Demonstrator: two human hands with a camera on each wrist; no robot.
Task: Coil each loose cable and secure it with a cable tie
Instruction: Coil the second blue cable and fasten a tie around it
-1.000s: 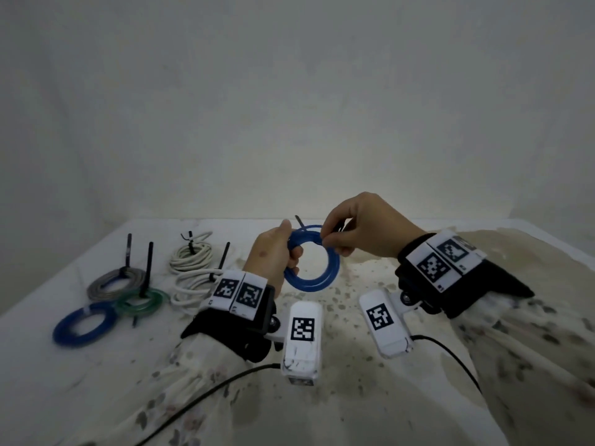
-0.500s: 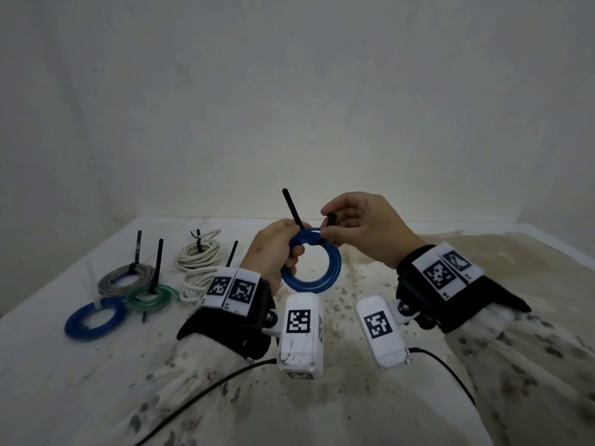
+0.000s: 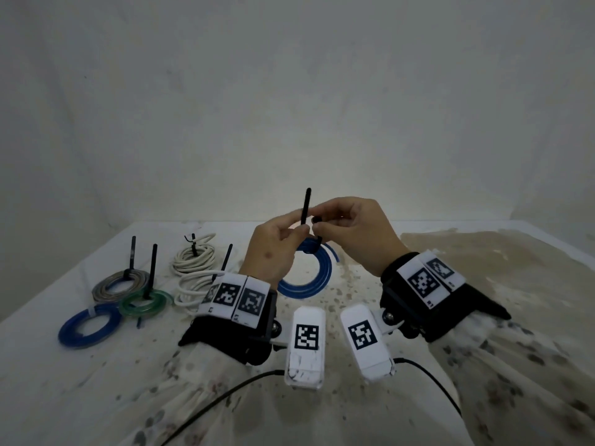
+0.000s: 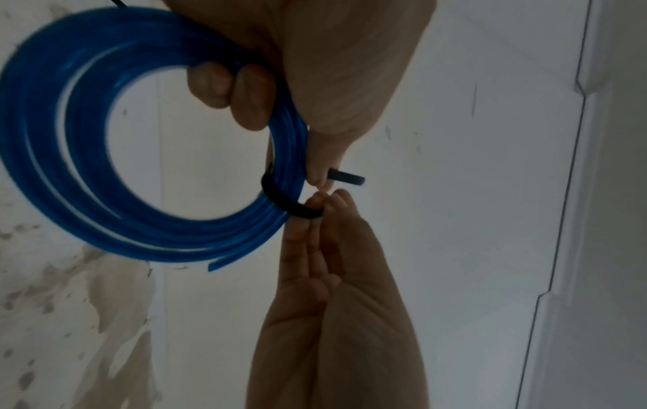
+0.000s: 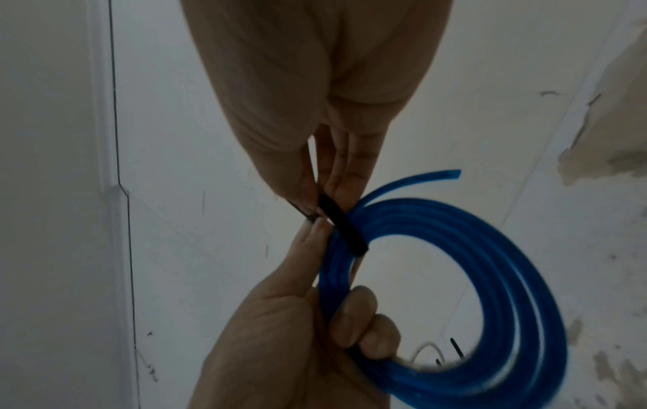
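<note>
Five coils lie tied on the table [image 3: 96, 397] at our ten o'clock. Sixth in progress: our left hand [image 3: 269, 252] grips the blue coil [image 3: 314, 278] mid-air and pinches the cable tie [image 3: 306, 207] tail; our right hand [image 3: 357, 233] pinches its head. Loop still slack, we judge; cinching remains.
</note>
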